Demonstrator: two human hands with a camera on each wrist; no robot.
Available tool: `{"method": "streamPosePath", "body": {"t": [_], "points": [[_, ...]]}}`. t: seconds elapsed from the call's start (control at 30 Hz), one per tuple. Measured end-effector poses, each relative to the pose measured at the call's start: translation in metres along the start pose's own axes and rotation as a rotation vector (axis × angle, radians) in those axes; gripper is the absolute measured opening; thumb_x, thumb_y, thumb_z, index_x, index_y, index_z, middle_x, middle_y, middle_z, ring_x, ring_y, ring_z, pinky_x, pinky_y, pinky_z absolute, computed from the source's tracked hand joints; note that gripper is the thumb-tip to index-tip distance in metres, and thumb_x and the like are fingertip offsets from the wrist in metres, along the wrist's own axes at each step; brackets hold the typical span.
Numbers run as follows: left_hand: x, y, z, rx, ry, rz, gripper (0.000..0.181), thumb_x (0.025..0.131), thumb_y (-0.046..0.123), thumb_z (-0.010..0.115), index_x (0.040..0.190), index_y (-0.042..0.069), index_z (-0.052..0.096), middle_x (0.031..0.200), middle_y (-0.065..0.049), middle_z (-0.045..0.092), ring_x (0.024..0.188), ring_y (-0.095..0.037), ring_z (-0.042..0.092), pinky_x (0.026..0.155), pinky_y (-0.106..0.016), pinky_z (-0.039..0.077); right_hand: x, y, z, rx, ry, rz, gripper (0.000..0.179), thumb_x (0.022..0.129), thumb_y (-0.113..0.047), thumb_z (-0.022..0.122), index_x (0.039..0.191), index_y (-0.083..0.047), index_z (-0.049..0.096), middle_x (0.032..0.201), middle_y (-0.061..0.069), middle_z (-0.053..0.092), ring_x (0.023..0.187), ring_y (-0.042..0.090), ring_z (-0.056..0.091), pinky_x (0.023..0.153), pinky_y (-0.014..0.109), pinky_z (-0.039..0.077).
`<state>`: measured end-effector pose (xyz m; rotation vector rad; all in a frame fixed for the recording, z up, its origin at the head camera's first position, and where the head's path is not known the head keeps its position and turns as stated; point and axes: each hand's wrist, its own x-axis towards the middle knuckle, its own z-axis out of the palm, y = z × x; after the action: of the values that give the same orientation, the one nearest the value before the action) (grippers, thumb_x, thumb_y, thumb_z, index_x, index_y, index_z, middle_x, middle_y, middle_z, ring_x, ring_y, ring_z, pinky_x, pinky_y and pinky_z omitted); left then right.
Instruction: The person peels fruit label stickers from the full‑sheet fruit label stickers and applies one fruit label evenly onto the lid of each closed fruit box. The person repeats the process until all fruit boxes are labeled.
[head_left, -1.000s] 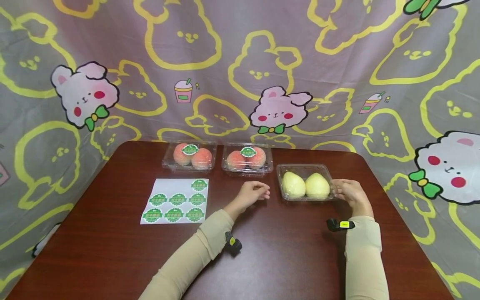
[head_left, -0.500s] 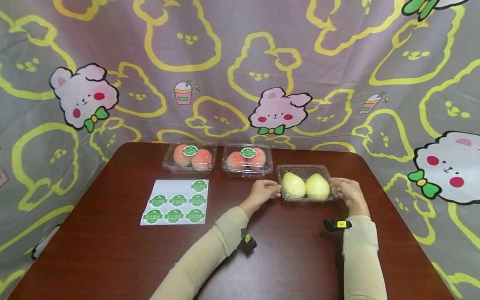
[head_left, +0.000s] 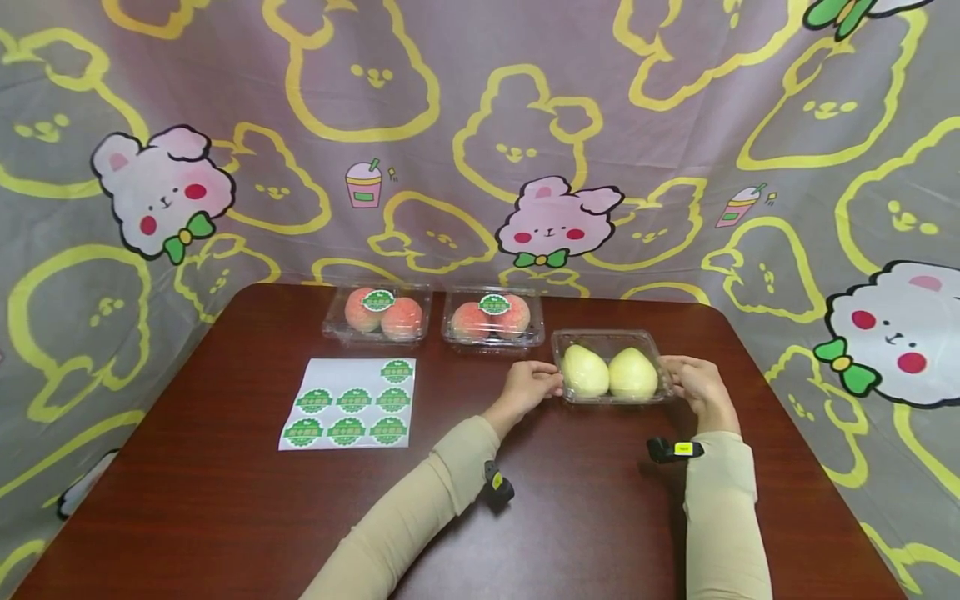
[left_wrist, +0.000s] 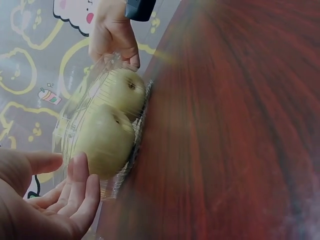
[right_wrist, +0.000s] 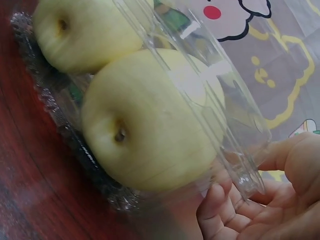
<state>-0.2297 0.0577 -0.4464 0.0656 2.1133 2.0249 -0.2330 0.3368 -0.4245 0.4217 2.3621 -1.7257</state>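
Two hands at the ends of a clear box of yellow fruit

A person's left hand and right hand are at opposite ends of a clear plastic box that sits toward the far right corner of the worktop. Inside, two pale yellow fruits lie side by side.

The right hand pinches the box's right end, with thumb and bent fingers close about the corner of the plastic lip. The left hand's fingertips touch the left end. Its fingers are lightly bent and the thumb stands a narrow gap from them; whether they pinch the plastic cannot be told.

Along the far edge of the worktop stand two more clear boxes, each holding two pink-red peaches. The left peach box is nearer the far left corner; the middle peach box stands just beside it, near the middle of that edge. Each carries a round green label on its lid.

Left of centre, between the left edge and the left hand, lies a white sheet with seven green stickers: one at its far right corner and two rows of three below.

Both arms wear beige sleeves, with a black device at each wrist. Behind the far edge hangs a grey cloth printed with yellow outlines and white cartoon heads.
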Motion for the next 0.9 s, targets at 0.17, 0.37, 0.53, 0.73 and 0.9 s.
{"method": "streamPosePath", "body": {"t": [0.17,0.37,0.53,0.73,0.9], "points": [[-0.003,-0.002,-0.003,0.003,-0.025,-0.01,0.025,0.088,0.002,0.065,0.108,-0.013,0.065,0.098,-0.03,0.071,0.059,-0.005,0.063,0.073,-0.032,0.061,-0.002,0.002,-0.004,-0.008,-0.042,-0.012,0.029,0.099,-0.016,0.047,0.121,0.0,0.054,0.074,-0.017,0.058,0.068,0.0,0.055,0.066,0.019,0.051],[-0.008,-0.001,-0.008,0.038,-0.047,-0.023,0.024,0.087,0.002,0.066,0.107,-0.012,0.065,0.097,-0.03,0.071,0.067,-0.019,0.072,0.074,-0.034,0.061,-0.003,0.004,-0.008,-0.087,-0.111,-0.02,0.039,0.099,-0.013,0.048,0.132,0.008,0.046,0.079,-0.022,0.059,0.074,-0.003,0.056,0.071,0.016,0.052],[-0.014,0.0,-0.012,0.05,-0.073,-0.046,0.025,0.087,0.002,0.065,0.108,-0.012,0.064,0.099,-0.029,0.071,0.076,-0.028,0.075,0.075,-0.035,0.061,-0.007,0.003,-0.012,-0.13,-0.189,-0.046,0.043,0.098,-0.005,0.045,0.135,0.015,0.04,0.083,-0.021,0.06,0.077,-0.003,0.057,0.073,0.016,0.053],[-0.015,0.0,-0.012,0.05,-0.075,-0.066,0.023,0.089,0.003,0.062,0.107,-0.012,0.064,0.099,-0.029,0.071,0.063,-0.01,0.067,0.076,-0.035,0.061,-0.009,0.003,-0.014,-0.125,-0.239,-0.075,0.046,0.098,-0.006,0.045,0.135,0.02,0.037,0.085,-0.022,0.06,0.078,-0.004,0.058,0.073,0.016,0.054],[-0.012,-0.002,-0.011,0.028,-0.054,-0.064,0.023,0.09,0.004,0.061,0.107,-0.012,0.065,0.099,-0.03,0.071,0.065,-0.012,0.068,0.077,-0.035,0.061,-0.008,0.006,-0.015,-0.14,-0.23,-0.077,0.048,0.098,-0.008,0.047,0.137,0.018,0.037,0.086,-0.023,0.06,0.079,-0.003,0.058,0.075,0.016,0.054]]}}
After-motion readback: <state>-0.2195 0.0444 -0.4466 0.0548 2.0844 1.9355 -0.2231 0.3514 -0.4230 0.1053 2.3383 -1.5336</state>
